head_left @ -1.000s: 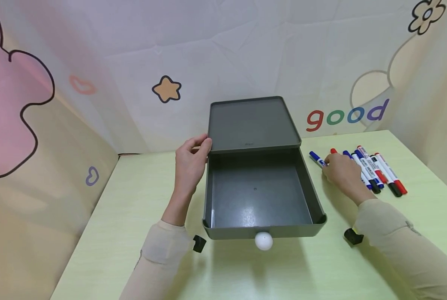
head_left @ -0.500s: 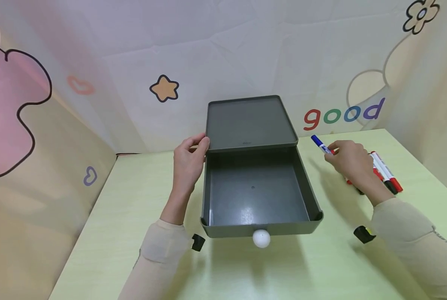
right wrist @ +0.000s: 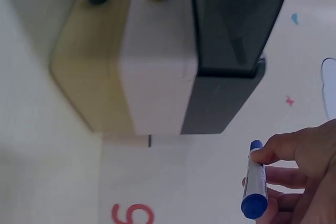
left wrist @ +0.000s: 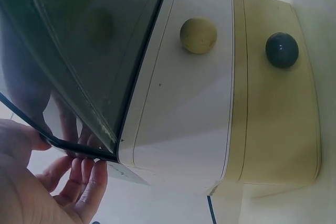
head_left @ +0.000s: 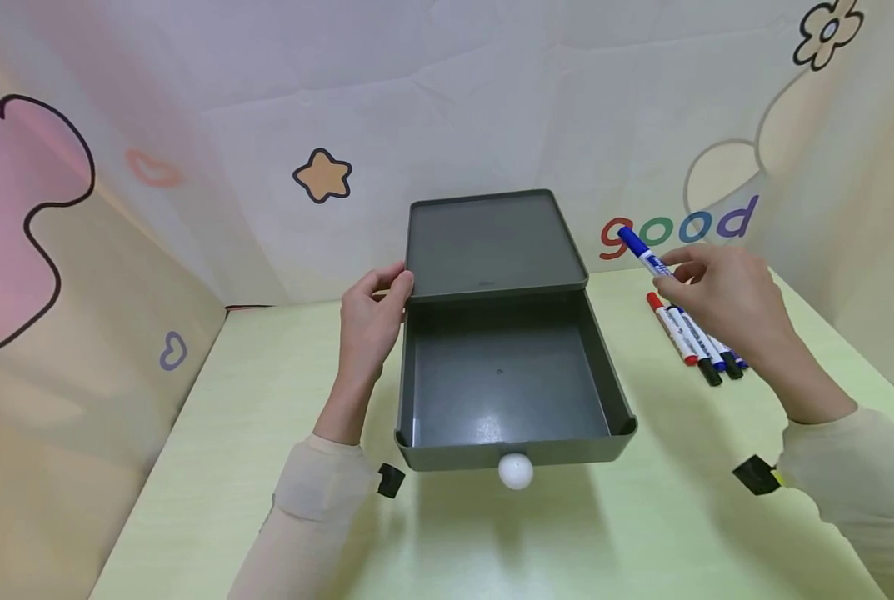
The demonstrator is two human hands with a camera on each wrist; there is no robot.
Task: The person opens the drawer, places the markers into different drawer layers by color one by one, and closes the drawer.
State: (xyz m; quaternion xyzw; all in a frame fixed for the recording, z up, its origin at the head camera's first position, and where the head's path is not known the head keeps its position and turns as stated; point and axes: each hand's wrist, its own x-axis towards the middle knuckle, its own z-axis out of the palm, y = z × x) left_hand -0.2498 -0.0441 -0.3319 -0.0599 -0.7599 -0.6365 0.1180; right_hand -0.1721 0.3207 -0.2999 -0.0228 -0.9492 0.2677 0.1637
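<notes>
My right hand [head_left: 735, 292] pinches a whiteboard marker [head_left: 644, 250] with a blue cap, raised above the table at the right. In the right wrist view, thumb and fingers hold the white-barrelled marker [right wrist: 255, 184], its blue end toward the camera. My left hand [head_left: 372, 312] grips the left front edge of the grey top of a small drawer unit [head_left: 495, 246]. Its grey top drawer [head_left: 502, 375], with a white knob [head_left: 516, 472], stands pulled out and bare inside. In the left wrist view, the left hand's [left wrist: 52, 182] thumb and fingers meet around that corner.
Several whiteboard markers [head_left: 671, 327] with red, blue and black caps lie on the table right of the unit, partly behind my right hand. Below the grey drawer are a white drawer [left wrist: 184, 103] and a yellow drawer [left wrist: 278, 119]. A printed curtain [head_left: 491, 100] hangs behind.
My right hand has lifted the blue marker off the table, rising away from the other markers. My left hand keeps its grip on the drawer unit, and the drawer stays pulled out.
</notes>
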